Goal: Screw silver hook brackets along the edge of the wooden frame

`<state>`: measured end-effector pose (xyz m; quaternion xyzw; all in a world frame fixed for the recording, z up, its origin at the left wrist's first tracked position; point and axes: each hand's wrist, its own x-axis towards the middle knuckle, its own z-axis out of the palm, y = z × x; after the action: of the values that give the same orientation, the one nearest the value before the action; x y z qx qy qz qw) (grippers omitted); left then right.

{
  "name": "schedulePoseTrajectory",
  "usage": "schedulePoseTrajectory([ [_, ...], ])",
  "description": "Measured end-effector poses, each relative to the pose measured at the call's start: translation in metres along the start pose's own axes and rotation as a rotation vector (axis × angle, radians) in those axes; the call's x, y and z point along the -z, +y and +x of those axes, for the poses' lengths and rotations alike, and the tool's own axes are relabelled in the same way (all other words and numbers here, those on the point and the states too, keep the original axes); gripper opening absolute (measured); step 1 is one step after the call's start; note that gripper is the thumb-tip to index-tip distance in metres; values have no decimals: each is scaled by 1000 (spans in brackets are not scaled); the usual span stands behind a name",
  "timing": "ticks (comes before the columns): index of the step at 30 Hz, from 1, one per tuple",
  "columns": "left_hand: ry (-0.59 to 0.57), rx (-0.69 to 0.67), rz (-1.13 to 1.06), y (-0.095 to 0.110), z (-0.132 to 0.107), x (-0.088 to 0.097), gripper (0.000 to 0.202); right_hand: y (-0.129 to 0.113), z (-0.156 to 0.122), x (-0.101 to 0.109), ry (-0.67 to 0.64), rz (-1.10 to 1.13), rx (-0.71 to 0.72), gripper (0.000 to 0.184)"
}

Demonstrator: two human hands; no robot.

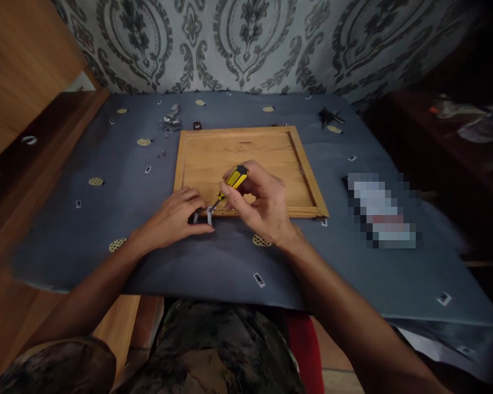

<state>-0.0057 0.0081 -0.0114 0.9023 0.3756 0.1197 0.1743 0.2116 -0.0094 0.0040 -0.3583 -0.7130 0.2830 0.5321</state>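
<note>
Working on a table covered with a grey-blue cloth (86,241) that has little yellow mesh-looking dots and small tags printed all over it. The cloth hangs a bit over the near edge. Behind the table is wallpaper (246,38) with a big grey damask pattern, there's a wooden cabinet (20,60) on my left, and the right side of the room is too dark to make out much.

No real containers here; the closest thing is the shallow wooden panel (246,158) with a raised frame, lying flat in the middle of the cloth, and its recessed part has nothing in it. At the far left of the cloth there's a small pile of metal hardware (171,121) plus a few loose screws nearby, and a dark clump of bits (327,116) at the far right.

My right hand (263,205) is wrapped round a yellow and black screwdriver (234,179), fingers closed on the handle, tip pointing down-left onto a small metal bracket (208,214) at the panel's near edge. My left hand (176,216) lies fingers-down on the cloth, fingertips pinching that bracket steady against the frame.
</note>
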Motion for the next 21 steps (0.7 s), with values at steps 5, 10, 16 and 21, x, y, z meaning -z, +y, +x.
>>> schedulePoseTrajectory([
  [5, 2, -9, 5, -1, 0, -1, 35, 0, 1, 4, -33, 38, -29, 23],
  [10, 15, -4, 14, -1, 0, -2, 33, -2, 0, -1, -49, 116, -78, 33],
  [16, 19, -9, 16, -1, 0, -4, 32, -6, 2, -2, -63, 288, -187, 36],
  [21, 9, -10, -2, -2, -1, -3, 32, -7, 6, 4, -192, 340, -196, 33],
])
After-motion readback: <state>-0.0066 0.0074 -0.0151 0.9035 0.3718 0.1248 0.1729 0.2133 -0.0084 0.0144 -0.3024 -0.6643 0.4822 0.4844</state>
